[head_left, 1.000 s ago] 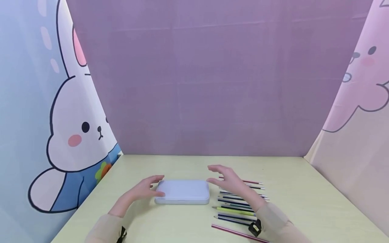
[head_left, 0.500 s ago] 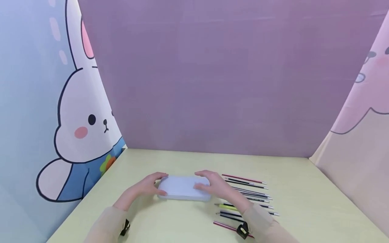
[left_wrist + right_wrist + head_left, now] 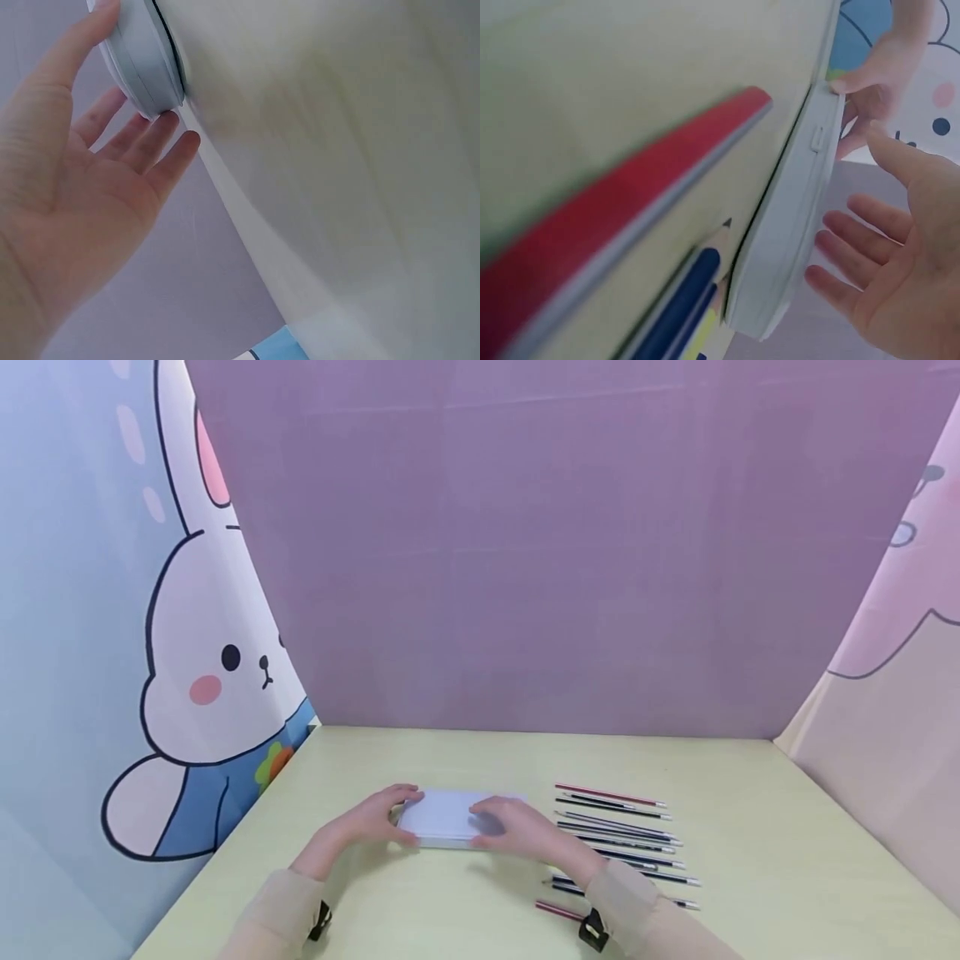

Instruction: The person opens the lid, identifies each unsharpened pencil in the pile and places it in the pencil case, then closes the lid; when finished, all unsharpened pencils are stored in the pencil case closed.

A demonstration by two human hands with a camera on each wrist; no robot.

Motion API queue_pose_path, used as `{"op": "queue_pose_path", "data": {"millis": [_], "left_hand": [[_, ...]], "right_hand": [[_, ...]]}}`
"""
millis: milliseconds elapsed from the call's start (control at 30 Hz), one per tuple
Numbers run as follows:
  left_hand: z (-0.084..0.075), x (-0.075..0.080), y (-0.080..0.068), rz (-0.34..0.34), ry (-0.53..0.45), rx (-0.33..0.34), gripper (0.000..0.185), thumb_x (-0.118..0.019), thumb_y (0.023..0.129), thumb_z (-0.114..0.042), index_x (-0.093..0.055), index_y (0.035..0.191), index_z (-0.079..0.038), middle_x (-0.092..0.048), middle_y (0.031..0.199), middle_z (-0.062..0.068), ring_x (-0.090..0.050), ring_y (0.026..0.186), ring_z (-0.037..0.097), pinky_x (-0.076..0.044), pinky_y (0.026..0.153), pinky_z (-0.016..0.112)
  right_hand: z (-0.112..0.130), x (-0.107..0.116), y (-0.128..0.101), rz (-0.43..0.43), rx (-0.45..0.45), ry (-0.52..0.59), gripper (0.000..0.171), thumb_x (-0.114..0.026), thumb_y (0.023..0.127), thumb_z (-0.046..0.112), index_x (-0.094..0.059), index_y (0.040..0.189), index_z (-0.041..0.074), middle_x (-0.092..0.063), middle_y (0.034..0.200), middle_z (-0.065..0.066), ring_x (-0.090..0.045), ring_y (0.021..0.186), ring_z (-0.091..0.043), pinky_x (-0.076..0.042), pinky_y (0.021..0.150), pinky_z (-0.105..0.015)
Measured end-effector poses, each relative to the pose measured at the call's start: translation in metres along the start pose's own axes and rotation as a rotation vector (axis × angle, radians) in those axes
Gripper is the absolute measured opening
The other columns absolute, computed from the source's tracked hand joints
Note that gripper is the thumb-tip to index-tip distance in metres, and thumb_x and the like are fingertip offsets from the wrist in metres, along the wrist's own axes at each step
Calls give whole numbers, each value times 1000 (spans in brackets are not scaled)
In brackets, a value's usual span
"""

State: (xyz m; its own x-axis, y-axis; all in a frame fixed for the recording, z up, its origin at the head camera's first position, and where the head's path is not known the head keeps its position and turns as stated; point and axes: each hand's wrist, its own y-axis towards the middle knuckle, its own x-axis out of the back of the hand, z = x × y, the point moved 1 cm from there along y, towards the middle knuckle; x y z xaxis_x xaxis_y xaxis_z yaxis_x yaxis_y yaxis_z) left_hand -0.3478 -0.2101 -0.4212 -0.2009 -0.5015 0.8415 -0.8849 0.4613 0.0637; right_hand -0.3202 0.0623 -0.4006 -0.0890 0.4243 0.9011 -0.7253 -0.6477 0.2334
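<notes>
A flat white pencil case [image 3: 446, 814] with rounded corners lies on the table in the head view. My left hand [image 3: 372, 817] holds its left end, thumb at the near edge and fingers at the far side. The left wrist view shows that hand [image 3: 97, 157] with the thumb and fingertips against the case's end [image 3: 142, 60]. My right hand [image 3: 525, 831] is over the right part of the case. In the right wrist view its fingers [image 3: 862, 240] are loosely spread and look apart from the case [image 3: 780, 225], whose front has a small latch [image 3: 817, 139].
Several pencils [image 3: 618, 800], mostly dark with white ends, lie in a loose row right of the case, partly under my right forearm. A red-striped pencil [image 3: 558, 910] lies nearest me. A purple cloth [image 3: 525, 568] hangs behind the table, with rabbit-print cloth [image 3: 202, 652] at left.
My right hand has moved left from beside the pencils to over the case's right part. My left hand has come closer around the left end. The head view has shifted slightly.
</notes>
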Motion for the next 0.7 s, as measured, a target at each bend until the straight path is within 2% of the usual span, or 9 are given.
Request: {"op": "queue_pose_path", "data": {"millis": [333,567,700], "left_hand": [[-1,2,0,-2,27,-31,70,-69,83,-39,-45,137,-1,-38,144,24,-36,131,42,-31,107,58],[0,2,-1,-8,36,-70,68,-61,89,-42,-43,137,2,-40,142,26,-38,130,43,-33,106,58],[1,1,-1,-33,3,-62,61,-57,91,-39,-46,135,2,-46,136,26,-44,124,42,-36,103,57]], "right_hand": [[-2,2,0,29,4,-40,48,-68,85,33,-60,123,4,-57,130,-10,-51,123,-27,-41,106,-41],[-4,5,2,0,4,-8,46,-67,86,31,-60,123,5,-61,125,-9,-56,117,-26,-45,102,-41],[-5,6,5,-1,-12,17,46,-65,87,32,-58,126,6,-62,124,-8,-58,113,-23,-47,99,-39]]}}
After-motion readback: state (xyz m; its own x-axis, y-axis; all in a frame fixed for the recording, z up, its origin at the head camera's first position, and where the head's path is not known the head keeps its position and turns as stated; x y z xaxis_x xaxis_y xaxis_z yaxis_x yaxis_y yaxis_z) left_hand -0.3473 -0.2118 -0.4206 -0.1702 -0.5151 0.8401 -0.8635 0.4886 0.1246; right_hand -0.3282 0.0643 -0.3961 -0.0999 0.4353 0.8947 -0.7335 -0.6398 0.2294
